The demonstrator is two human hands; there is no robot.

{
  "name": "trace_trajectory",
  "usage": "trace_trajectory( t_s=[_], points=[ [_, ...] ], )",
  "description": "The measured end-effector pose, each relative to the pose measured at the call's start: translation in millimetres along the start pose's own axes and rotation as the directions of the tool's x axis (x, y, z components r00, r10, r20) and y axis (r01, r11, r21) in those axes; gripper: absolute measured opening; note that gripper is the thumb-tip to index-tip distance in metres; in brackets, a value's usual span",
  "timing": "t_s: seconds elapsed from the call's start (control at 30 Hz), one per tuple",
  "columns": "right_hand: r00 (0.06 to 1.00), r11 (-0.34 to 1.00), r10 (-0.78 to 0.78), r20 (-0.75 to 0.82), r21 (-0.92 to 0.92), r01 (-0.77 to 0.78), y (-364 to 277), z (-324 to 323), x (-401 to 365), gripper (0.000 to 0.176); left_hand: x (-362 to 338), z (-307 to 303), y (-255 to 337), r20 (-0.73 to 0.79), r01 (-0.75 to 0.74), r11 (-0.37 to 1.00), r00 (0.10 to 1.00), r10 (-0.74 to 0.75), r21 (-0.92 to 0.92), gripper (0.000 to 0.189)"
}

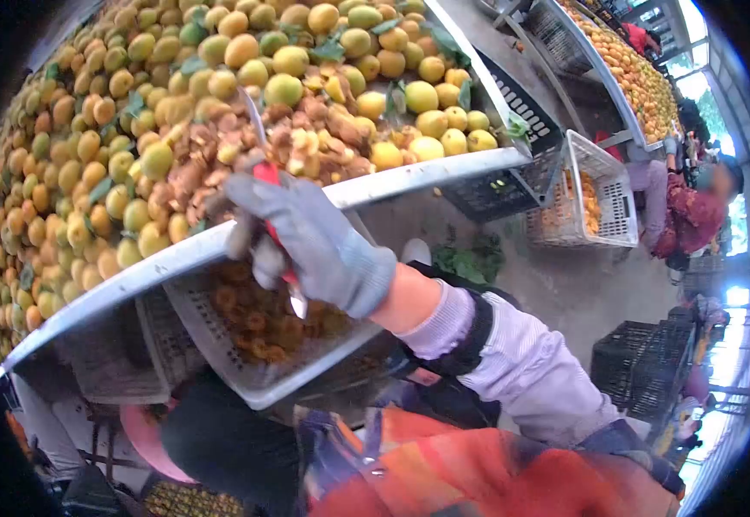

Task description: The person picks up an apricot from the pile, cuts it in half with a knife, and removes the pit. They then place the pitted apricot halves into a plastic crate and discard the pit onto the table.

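My right hand (306, 233), in a grey glove with stained fingertips, is closed around a red-handled knife (269, 172). The knife's thin metal blade (254, 118) points up over the fruit, and a shiny metal end sticks out below the fist. Beneath the blade lies a brown heap of cut scraps (302, 138) among whole yellow-green apricots (284, 90) with loose leaves. The hand is over the pale rim (375, 185) of the sloping table. Below it is a white crate (263, 392) with cut orange-brown fruit pieces. My left hand is out of view.
A white crate (629, 207) with orange pieces and black crates (642, 358) stand to the right. Another fruit-laden table (634, 82) is farther back. A seated person in a dark red top (694, 207) is beside it. Green leaves (474, 261) lie on the floor.
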State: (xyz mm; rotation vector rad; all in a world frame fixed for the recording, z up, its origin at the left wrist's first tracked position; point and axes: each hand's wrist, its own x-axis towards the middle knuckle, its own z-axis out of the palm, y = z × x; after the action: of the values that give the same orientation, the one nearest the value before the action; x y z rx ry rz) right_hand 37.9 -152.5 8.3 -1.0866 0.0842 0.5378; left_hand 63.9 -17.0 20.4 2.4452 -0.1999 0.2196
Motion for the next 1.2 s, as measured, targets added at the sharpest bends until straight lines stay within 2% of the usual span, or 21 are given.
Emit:
trace_trajectory(
  t_s=[0.07, 0.1, 0.17, 0.23, 0.3, 0.4, 0.43, 0.5, 0.57, 0.6, 0.63, 0.73, 0.77, 0.8, 0.97, 1.03, 1.07, 1.1, 1.13, 1.2],
  points=[
    [0.997, 0.998, 0.002, 0.074, -0.058, 0.002, -1, -3, 0, 0.037, 0, 0, -2, 0.003, -0.014, 1.0, 1.0, 0.014, 0.013, 0.04],
    [0.994, 0.99, 0.107, -0.036, -0.088, -0.11, -4, 2, 4, 0.038, 2, -1, -3, 0.005, -0.012, 1.0, 1.0, 0.012, 0.012, 0.04],
    [0.986, 0.986, -0.142, 0.082, -0.081, 0.149, 3, 0, 0, 0.037, -7, 1, -6, -0.007, 0.0, 1.0, 1.0, 0.0, 0.011, 0.04],
    [0.999, 0.997, -0.027, 0.045, -0.068, 0.03, 3, -3, -1, 0.037, -2, 6, -6, 0.001, 0.005, 1.0, 1.0, -0.005, -0.009, 0.04],
    [0.999, 1.0, 0.008, 0.036, -0.02, -0.007, 3, 0, 2, 0.038, 0, 7, -7, -0.007, 0.004, 1.0, 1.0, -0.004, -0.001, 0.04],
    [0.998, 0.999, 0.032, 0.058, -0.044, -0.029, 4, 0, 0, 0.038, -3, 7, -1, -0.002, 0.031, 1.0, 1.0, -0.031, -0.003, 0.04],
    [0.96, 0.966, -0.242, 0.139, -0.057, 0.252, 14, -4, -1, 0.039, -6, 10, 0, -0.011, 0.024, 1.0, 1.0, -0.024, -0.004, 0.04],
    [0.966, 0.971, -0.208, 0.151, -0.087, 0.222, 12, -5, 0, 0.037, -6, 10, 1, -0.015, 0.02, 1.0, 1.0, -0.02, 0.003, 0.04],
    [0.998, 0.999, -0.001, 0.069, -0.04, 0.003, 5, -1, -2, 0.038, -2, 5, -5, 0.002, 0.028, 1.0, 1.0, -0.028, 0.006, 0.04],
    [0.999, 0.999, 0.032, 0.028, -0.018, -0.032, 2, 3, -3, 0.039, -5, 3, -5, -0.017, 0.007, 1.0, 1.0, -0.007, 0.001, 0.04],
    [0.997, 0.999, 0.023, 0.068, -0.035, -0.021, 1, 1, -2, 0.039, -6, 3, -7, -0.014, 0.004, 1.0, 1.0, -0.004, 0.005, 0.04],
    [0.998, 0.998, 0.051, 0.044, -0.048, -0.049, 7, -1, 2, 0.038, -4, 4, -11, -0.023, 0.01, 1.0, 1.0, -0.01, -0.008, 0.04],
    [0.998, 0.998, 0.038, 0.047, -0.053, -0.036, 5, -3, 2, 0.038, -6, 0, -10, -0.036, 0.011, 1.0, 0.999, -0.011, -0.009, 0.04],
    [0.996, 0.997, -0.059, 0.065, -0.039, 0.061, 7, -3, -2, 0.039, -11, -5, -7, -0.051, 0.027, 0.999, 0.998, -0.028, -0.02, 0.04],
    [0.993, 0.984, -0.042, 0.113, -0.169, 0.061, 0, 2, -3, 0.044, -12, -57, 13, -0.108, 0.04, 0.997, 0.993, -0.047, -0.066, 0.04],
    [0.998, 0.925, 0.03, 0.055, -0.38, -0.007, -11, 10, -10, 0.046, -17, -88, 24, -0.151, 0.035, 0.997, 0.987, -0.046, -0.073, 0.04],
    [0.996, 0.955, -0.058, 0.066, -0.287, 0.074, -1, 8, -3, 0.045, -21, -105, 30, -0.167, 0.032, 0.999, 0.985, -0.038, -0.034, 0.041],
    [0.998, 0.964, -0.036, 0.059, -0.261, 0.05, 0, 7, 0, 0.041, -26, -119, 35, -0.179, 0.039, 0.998, 0.983, -0.028, 0.057, 0.041],
    [0.994, 0.969, -0.078, 0.07, -0.23, 0.093, 3, 3, 3, 0.036, -28, -130, 38, -0.178, 0.053, 0.986, 0.984, -0.024, 0.159, 0.041],
    [0.988, 0.978, -0.148, 0.038, -0.142, 0.152, 2, -1, 5, 0.033, -30, -136, 39, -0.162, 0.113, 0.972, 0.984, -0.08, 0.205, 0.041]
  ],
)
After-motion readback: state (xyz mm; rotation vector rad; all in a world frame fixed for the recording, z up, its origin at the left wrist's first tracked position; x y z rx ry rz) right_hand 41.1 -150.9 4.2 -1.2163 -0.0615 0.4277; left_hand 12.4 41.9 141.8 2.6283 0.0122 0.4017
